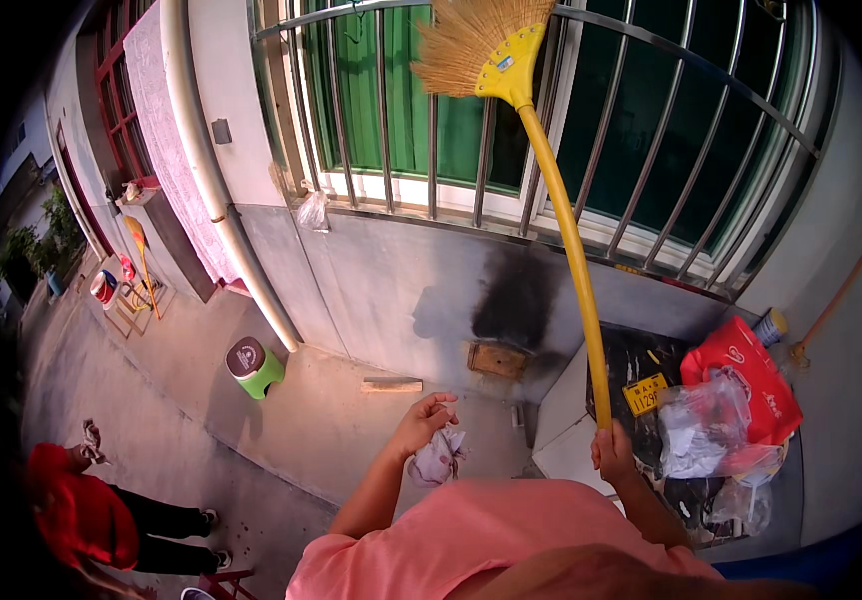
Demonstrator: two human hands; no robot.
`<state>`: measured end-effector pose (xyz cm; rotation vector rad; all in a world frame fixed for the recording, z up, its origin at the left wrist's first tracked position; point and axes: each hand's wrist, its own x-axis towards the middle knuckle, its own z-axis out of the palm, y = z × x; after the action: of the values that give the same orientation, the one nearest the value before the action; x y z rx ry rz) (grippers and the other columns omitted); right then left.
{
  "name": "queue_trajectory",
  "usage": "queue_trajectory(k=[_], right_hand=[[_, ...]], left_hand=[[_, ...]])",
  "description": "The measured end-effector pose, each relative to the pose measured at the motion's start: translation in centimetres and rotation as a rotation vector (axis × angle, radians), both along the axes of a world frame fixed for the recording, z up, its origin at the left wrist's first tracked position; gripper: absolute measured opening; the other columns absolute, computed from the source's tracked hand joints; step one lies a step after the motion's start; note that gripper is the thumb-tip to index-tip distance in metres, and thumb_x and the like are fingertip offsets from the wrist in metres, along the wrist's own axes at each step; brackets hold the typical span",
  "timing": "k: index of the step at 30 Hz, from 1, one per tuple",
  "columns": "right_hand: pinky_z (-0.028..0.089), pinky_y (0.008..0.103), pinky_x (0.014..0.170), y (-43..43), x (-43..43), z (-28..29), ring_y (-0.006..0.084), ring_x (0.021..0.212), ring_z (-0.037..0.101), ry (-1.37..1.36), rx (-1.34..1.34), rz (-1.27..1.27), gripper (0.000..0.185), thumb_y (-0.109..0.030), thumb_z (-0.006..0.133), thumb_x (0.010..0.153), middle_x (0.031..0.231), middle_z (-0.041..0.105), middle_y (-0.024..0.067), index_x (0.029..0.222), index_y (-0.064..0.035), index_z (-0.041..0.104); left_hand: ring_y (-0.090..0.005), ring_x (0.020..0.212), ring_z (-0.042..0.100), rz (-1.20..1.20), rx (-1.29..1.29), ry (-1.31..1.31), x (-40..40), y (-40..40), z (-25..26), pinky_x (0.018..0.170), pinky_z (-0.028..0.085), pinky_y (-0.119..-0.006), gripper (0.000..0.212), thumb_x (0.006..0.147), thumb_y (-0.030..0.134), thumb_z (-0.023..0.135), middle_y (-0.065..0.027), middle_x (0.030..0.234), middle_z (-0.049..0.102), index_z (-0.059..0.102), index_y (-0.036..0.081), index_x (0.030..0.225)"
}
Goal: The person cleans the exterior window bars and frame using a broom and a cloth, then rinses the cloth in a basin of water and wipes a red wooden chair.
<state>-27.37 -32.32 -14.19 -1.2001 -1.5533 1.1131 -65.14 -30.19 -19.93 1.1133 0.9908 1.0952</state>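
Note:
My right hand [612,452] grips the lower end of the yellow handle of a broom [567,217]. The broom stands upright, its straw bristles up in front of a barred window [431,127]. My left hand [425,424] is raised at the lower middle, its fingers bent, with a crumpled pale cloth [437,459] hanging from it. Beside my right hand is a dark-topped ledge [614,352] that bears a red bag [746,382], clear plastic bags [701,427] and a yellow plate [645,394] with writing.
A green stool [254,367] with a dark seat and a wooden block [392,385] stand on the concrete by the wall. A person in red [93,510] is at the lower left, holding a cloth. Farther back, a second broom [144,262] leans near buckets [103,286]. A drainpipe [213,195] runs down the wall.

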Motion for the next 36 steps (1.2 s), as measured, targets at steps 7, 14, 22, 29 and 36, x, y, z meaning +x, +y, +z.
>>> queue_trajectory(k=[7, 14, 22, 29, 36], right_hand=[[0.043, 0.0351, 0.051, 1.2, 3.1, 2.5, 0.0277, 0.055, 0.056, -0.279, 0.394, -0.218, 0.023, -0.023, 0.047, 0.094, 0.064, 0.054, 0.0121, 0.097, -0.0005, 0.046], [0.043, 0.0467, 0.057, -4.4, 9.7, -3.6, 0.0445, 0.069, 0.058, -0.535, 0.139, -0.229, 0.030, -0.029, 0.048, 0.093, 0.072, 0.056, 0.0233, 0.100, -0.0003, 0.046], [0.044, 0.0454, 0.057, -10.9, 14.5, -4.0, 0.0423, 0.069, 0.059, -0.607, -0.125, -0.142, 0.033, -0.035, 0.052, 0.091, 0.074, 0.058, 0.0225, 0.098, -0.0034, 0.048], [0.043, 0.0476, 0.057, -5.0, 8.6, -0.2, 0.0431, 0.068, 0.059, -0.601, 0.096, -0.338, 0.030, -0.029, 0.050, 0.093, 0.074, 0.058, 0.0246, 0.102, -0.0020, 0.044], [0.046, 0.0469, 0.062, -6.1, 9.5, 0.0, 0.0455, 0.075, 0.059, -0.665, 0.055, -0.104, 0.029, -0.029, 0.049, 0.094, 0.079, 0.060, 0.0253, 0.099, -0.0002, 0.047]], left_hand=[[-0.0058, 0.084, 0.052, -0.191, 0.080, -0.090, 11.4, 3.0, 4.7, 0.074, 0.043, -0.021, 0.034, 0.092, 0.017, 0.060, 0.0003, 0.097, 0.056, 0.052, 0.007, 0.123], [-0.0060, 0.089, 0.051, -0.398, 0.044, -0.064, 21.1, 2.8, 5.0, 0.076, 0.043, -0.020, 0.040, 0.091, 0.020, 0.061, 0.0012, 0.099, 0.053, 0.049, 0.007, 0.126], [-0.0115, 0.093, 0.057, -0.355, 0.038, -0.021, 29.3, 3.5, 6.4, 0.079, 0.046, -0.023, 0.039, 0.091, 0.021, 0.062, -0.0044, 0.099, 0.058, 0.049, 0.002, 0.122], [-0.0082, 0.074, 0.056, -0.176, 0.261, -0.115, 29.7, 10.9, 11.9, 0.065, 0.044, -0.022, 0.025, 0.093, 0.020, 0.057, -0.0031, 0.079, 0.062, 0.051, -0.001, 0.105], [-0.0107, 0.075, 0.058, -0.056, 0.042, 0.087, 27.7, 10.0, 5.7, 0.070, 0.047, -0.024, 0.023, 0.094, 0.023, 0.055, -0.0051, 0.086, 0.062, 0.051, 0.001, 0.099]])
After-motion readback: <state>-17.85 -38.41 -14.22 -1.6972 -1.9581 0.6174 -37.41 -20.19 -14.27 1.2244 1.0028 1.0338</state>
